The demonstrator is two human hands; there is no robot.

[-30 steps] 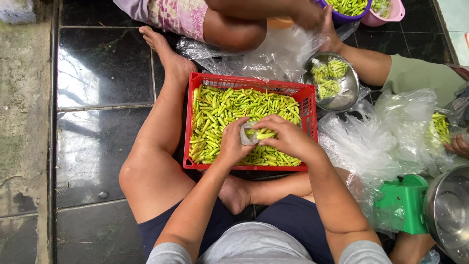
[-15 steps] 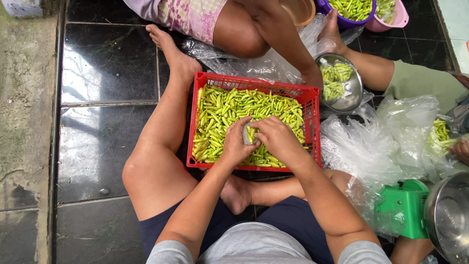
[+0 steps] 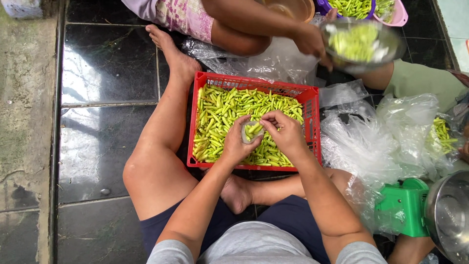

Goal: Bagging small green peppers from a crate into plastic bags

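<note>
Head view shows the left hand (image 3: 238, 144) with its grip closed around a small clear bag (image 3: 250, 131), mouth up, over the red crate (image 3: 312, 94) of green chilies (image 3: 220, 112). The right hand (image 3: 286, 132) pinches narrowly at the bag's rim, seemingly feeding chilies in. Filling goes best with the mouth kept open and the bag low over the crate, so strays fall back among the chilies, not onto the tiled floor (image 3: 107, 63).

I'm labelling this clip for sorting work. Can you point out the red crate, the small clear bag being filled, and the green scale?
red crate (image 3: 254, 82), head view, on its far rim.
small clear bag (image 3: 248, 130), head view, on its open mouth between the hands.
green scale (image 3: 403, 208), head view, on its green body.
</note>
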